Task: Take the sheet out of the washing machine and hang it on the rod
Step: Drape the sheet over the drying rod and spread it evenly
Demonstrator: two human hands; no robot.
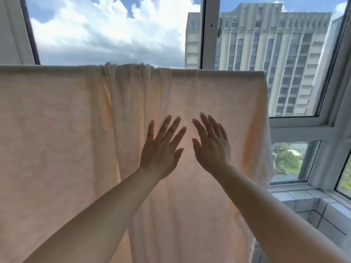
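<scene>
Nearest the camera, two bare forearms reach up and forward from the bottom corners of the view, converging toward the middle. At their ends the left hand [161,149] and the right hand [212,145] are raised side by side, backs toward the camera, fingers straight and spread, neither one curled round anything; the two hands are close but apart, with a narrow gap of lit cloth between the thumbs. Both palms face the sheet [66,139], and whether they press on it or hover just in front cannot be told from this angle. Behind the hands the pale peach sheet hangs draped over a horizontal line that runs across the view at about a third of the way down; the rod itself is hidden under the fold of cloth. Its left part hangs flat, a band of bunched vertical pleats falls just left of the hands, and its right edge drops in a loose, rumpled fall near the window frame [296,126]. Sunlight glows through the fabric between the hands. Beyond the sheet, white-framed panes meet at a corner above a tiled sill [303,196]. Farther out stands a tall grey building [266,44], with green treetops low at the right and a blue sky full of white cloud at the upper left
</scene>
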